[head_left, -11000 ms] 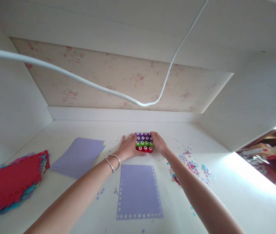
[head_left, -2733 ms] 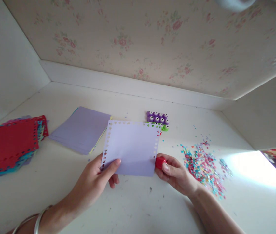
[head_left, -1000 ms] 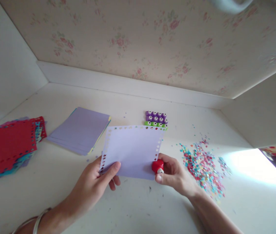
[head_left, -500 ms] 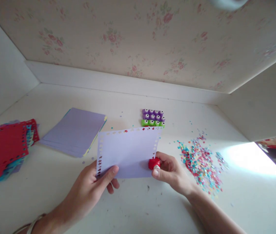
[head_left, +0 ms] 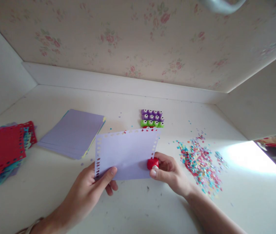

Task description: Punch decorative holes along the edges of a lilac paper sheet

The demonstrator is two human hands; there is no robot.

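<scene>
- Punch (head_left: pixel 153 163), red, is gripped in the right hand (head_left: pixel 171 170); it sits low on the right edge of the sheet (head_left: pixel 125 154); whether it is pressed down, I cannot tell;
- left hand (head_left: pixel 92 183) is closed on the sheet's near left corner, thumb over the face, holding it raised above the table (head_left: pixel 133 211);
- holes run along the far edge, down the left, and down the right as far as the punch; those stretches look done;
- the near edge shows no holes where it can be seen; that side looks unworked;
- just beyond the sheet stand other punches (head_left: pixel 152 117), purple and green, a red row partly hidden;
- confetti (head_left: pixel 202 162) lies right of the hands;
- leftward is a plain stack (head_left: pixel 73 133), no holes visible on top; farther left, a holed pile (head_left: pixel 2 143), red uppermost, its edges punched.
</scene>
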